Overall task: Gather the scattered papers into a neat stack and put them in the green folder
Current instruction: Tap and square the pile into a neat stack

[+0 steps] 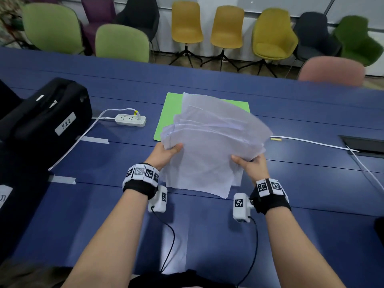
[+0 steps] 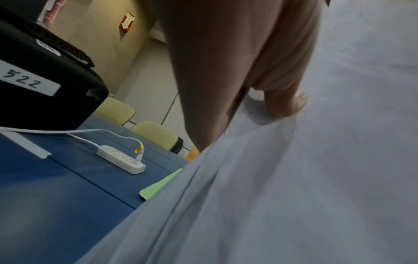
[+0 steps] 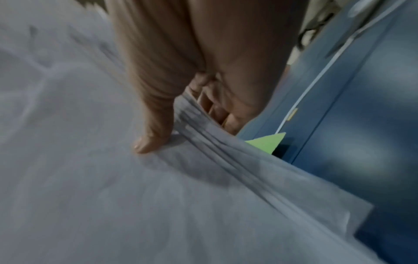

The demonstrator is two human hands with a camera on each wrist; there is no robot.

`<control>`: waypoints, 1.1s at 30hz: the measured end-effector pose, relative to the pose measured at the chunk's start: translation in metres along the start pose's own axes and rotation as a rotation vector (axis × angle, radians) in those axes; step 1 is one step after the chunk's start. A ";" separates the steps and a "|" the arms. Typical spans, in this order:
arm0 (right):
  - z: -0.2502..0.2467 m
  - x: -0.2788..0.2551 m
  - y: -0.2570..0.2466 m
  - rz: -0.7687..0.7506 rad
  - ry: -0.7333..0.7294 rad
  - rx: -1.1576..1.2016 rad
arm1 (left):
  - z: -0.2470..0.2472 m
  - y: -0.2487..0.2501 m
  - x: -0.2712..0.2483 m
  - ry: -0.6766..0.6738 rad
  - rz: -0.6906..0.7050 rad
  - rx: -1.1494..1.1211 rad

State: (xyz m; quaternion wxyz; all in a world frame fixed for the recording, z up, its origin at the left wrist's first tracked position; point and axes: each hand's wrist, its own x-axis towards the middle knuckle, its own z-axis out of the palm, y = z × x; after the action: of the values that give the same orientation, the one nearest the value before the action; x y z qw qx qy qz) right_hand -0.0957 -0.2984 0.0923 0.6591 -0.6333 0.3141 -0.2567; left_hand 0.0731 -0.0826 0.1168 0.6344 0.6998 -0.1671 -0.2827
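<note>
A long, smooth, dark blue table (image 1: 207, 235) filled most of the room, and a row of round plastic chairs (image 1: 227, 28) in green, yellow, purple, pink and black stood behind it. A big black soft case (image 1: 43, 119) with a white label that read 522 sat at the left end of the table.

The loose bunch of thin, wrinkly white papers (image 1: 212, 146) was the next biggest thing. The sheets were fanned out and not lined up, with their edges showing one behind the other. The person held the bunch up off the table with both hands. The left hand (image 1: 165, 153) gripped the left edge, thumb on top and fingers under. The right hand (image 1: 252, 165) pinched the right edge the same way, thumb pressed flat on top, fingers curled below.

The flat, bright green paper folder (image 1: 169, 115) lay on the table behind the papers, partly hidden by them, beyond both hands.

A white plastic power strip (image 1: 131, 119) lay left of the folder, its white cord (image 1: 72, 142) running beside the case. Another thin white cable (image 1: 311, 142) ran off to the right.
</note>
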 end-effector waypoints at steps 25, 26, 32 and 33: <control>0.011 -0.033 -0.029 -0.099 -0.018 0.078 | 0.040 0.040 -0.032 0.230 0.057 -0.228; 0.007 -0.031 -0.028 -0.089 -0.029 0.096 | 0.040 0.045 -0.030 0.251 0.048 -0.236; -0.006 -0.030 -0.021 -0.031 -0.082 0.142 | 0.049 0.088 -0.023 0.452 -0.010 -0.257; -0.008 -0.031 -0.020 -0.030 -0.097 0.122 | 0.050 0.091 -0.022 0.481 0.003 -0.262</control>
State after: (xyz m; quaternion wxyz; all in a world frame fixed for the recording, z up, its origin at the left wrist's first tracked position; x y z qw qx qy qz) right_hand -0.1207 -0.2823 0.1150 0.7070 -0.6082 0.2561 -0.2543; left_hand 0.0367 -0.1222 0.2081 0.7413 0.6586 0.0252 -0.1266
